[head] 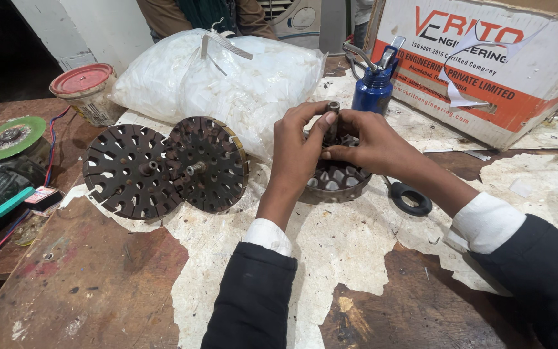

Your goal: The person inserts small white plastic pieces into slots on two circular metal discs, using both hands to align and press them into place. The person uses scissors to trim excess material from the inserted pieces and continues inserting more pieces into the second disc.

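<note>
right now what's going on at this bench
A person works with both bare hands on a round slotted metal core lying flat on the worn table. The left hand and right hand pinch the upright shaft at its middle. Two more slotted discs lie to the left, overlapping. A bag of white pieces, a blue oil can and a cardboard box stand behind.

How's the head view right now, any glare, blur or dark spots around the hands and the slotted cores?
Head view: sharp on the left hand and right hand at the shaft; the slotted core beneath them sits in their shadow. The white plastic bag is bright, near washed out. The two slotted discs are evenly lit. The top left corner is black, and the edges bend slightly.
</note>
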`<control>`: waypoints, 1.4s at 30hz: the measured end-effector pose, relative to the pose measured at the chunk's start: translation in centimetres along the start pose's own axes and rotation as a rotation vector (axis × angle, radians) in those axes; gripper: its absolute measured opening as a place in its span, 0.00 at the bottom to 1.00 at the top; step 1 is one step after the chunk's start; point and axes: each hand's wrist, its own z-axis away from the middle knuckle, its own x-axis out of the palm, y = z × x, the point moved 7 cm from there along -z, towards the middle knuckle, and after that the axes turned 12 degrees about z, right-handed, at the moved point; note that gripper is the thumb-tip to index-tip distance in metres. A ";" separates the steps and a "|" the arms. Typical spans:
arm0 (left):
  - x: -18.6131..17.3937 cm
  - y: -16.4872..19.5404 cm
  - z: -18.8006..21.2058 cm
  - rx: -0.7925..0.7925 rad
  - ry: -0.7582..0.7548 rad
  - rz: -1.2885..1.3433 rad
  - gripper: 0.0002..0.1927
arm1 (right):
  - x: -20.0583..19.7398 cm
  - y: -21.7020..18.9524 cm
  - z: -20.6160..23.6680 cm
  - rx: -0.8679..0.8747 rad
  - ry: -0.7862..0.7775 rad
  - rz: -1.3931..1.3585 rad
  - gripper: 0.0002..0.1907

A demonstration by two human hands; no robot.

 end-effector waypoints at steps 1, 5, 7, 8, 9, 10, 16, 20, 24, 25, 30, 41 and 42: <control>0.1 -0.2 0.0 -0.010 -0.009 0.013 0.12 | 0.0 0.1 0.0 0.015 -0.006 0.013 0.21; 0.6 -1.1 0.0 -0.095 -0.042 0.062 0.10 | 0.3 0.1 -0.1 -0.010 -0.019 -0.047 0.23; 0.7 -1.4 0.1 -0.151 -0.047 0.156 0.10 | 0.4 0.0 -0.1 -0.035 -0.028 -0.097 0.24; 0.9 -1.3 0.1 -0.126 -0.064 0.150 0.10 | 0.4 0.1 -0.1 -0.034 -0.036 -0.105 0.25; 1.0 -1.1 0.2 -0.101 -0.081 0.145 0.11 | 0.4 0.1 0.0 -0.033 -0.045 -0.113 0.26; 1.1 -0.9 0.2 -0.076 -0.098 0.139 0.11 | 0.5 0.1 0.0 -0.042 -0.048 -0.118 0.25; 0.9 -0.7 0.1 -0.072 -0.101 0.136 0.12 | 0.4 -0.3 0.0 -0.077 -0.042 -0.105 0.25; 0.9 -0.9 -0.1 -0.121 -0.096 0.156 0.12 | 0.1 -0.4 0.1 -0.092 -0.046 -0.053 0.23; 0.8 -1.3 0.1 -0.171 -0.083 0.154 0.13 | 0.3 0.0 -0.1 -0.046 -0.075 -0.033 0.23; 0.8 -1.3 0.1 -0.174 -0.078 0.158 0.13 | 0.2 -0.1 -0.1 -0.050 -0.069 -0.036 0.23; 0.2 -0.3 0.0 -0.003 -0.005 0.091 0.11 | 0.0 -0.2 -0.1 -0.015 0.010 0.090 0.27; -1.6 -0.6 -0.1 -0.028 0.192 0.146 0.14 | 0.1 -0.8 0.3 -0.002 0.086 0.361 0.26; -1.8 -0.7 -0.1 -0.030 0.202 0.144 0.14 | 0.0 -0.9 0.3 0.000 0.104 0.383 0.26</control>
